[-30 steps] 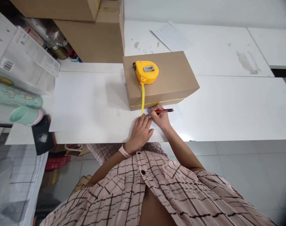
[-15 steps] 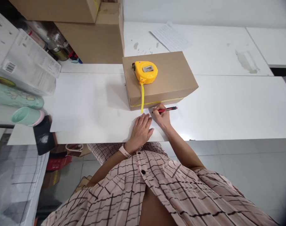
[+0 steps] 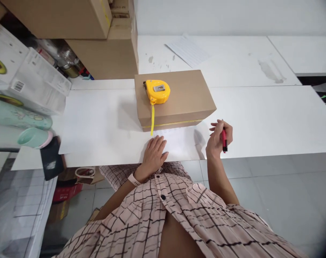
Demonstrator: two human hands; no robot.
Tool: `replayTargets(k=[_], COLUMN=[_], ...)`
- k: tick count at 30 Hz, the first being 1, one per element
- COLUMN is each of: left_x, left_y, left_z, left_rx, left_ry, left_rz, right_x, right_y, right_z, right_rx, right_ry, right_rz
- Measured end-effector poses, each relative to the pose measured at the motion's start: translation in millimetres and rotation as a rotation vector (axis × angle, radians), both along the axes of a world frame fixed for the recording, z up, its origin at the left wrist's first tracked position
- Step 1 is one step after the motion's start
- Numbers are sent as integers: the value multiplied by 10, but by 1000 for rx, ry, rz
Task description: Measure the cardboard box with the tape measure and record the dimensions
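My left hand [image 3: 154, 154] lies flat with its fingers out, on the left part of a white sheet of paper [image 3: 176, 143] with faint writing. A red and black pen [image 3: 224, 139] is in my right hand [image 3: 218, 138], raised at the right of that paper near the table's front edge. Just behind the paper stands a closed brown cardboard box [image 3: 179, 96]. On the box top rests a yellow tape measure [image 3: 158, 91], its yellow strap [image 3: 152, 118] hanging down over the front side.
Large cardboard boxes [image 3: 104, 57] are stacked at the back left. A printed sheet [image 3: 188, 51] lies behind the small box. At left are a blank paper [image 3: 84, 122], a mint green bottle [image 3: 23, 116], a mint cup [image 3: 34, 137] and a dark phone [image 3: 52, 157] over the table edge.
My right hand has lifted off the paper and moved right with the pen, which now points another way. My left hand stays on the paper. The view has shifted slightly.
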State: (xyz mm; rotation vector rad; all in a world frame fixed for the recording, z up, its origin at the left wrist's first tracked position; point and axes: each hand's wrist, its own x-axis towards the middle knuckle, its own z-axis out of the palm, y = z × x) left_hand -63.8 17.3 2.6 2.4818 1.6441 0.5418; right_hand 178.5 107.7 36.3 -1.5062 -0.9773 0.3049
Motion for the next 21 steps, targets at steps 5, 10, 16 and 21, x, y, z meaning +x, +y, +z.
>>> replayTargets(k=[5,10,16,21], left_x=[-27,-143,-474,-584], left_y=[-28,-55,135,570], left_z=[2,135,516,1122], left_rx=[9,103,438,582], left_ry=[-73,-352,-562,-529], left_rz=[-10,72,463,391], right_x=[300,473,463,421], right_y=[66,89,166,225], right_z=[-283,-403,-420,-266], right_rx=[-195,-445,-439,-219], right_ry=[-470,-880,-869,-697], right_rz=[157,229,202,59])
